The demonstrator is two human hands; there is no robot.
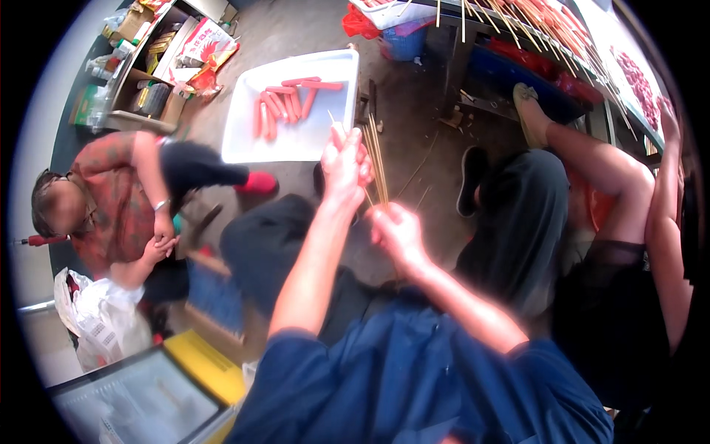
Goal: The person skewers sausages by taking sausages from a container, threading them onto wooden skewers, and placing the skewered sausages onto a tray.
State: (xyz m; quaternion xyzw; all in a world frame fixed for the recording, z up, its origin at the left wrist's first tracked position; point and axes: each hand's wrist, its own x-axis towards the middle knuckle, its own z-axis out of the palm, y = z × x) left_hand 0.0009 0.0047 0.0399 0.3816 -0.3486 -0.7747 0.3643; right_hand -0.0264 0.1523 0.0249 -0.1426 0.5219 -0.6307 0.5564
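Observation:
My left hand (344, 166) is closed around something just below the near right corner of a white plastic tray (288, 150); a thin pointed tip shows above its fingers, and the rest is hidden. Several pink sausages (272, 105) lie loosely in that tray. My right hand (396, 230), lower and to the right, grips a bundle of thin wooden skewers (377, 161). They point up beside my left hand, and one leans across towards its wrist.
At the upper right, a table holds many skewers (527, 22) and a tray of red meat pieces (635, 83). A person (111, 205) sits at the left. Another person's bare leg (599, 161) is at the right. A shelf (150, 77) with packages stands at the upper left.

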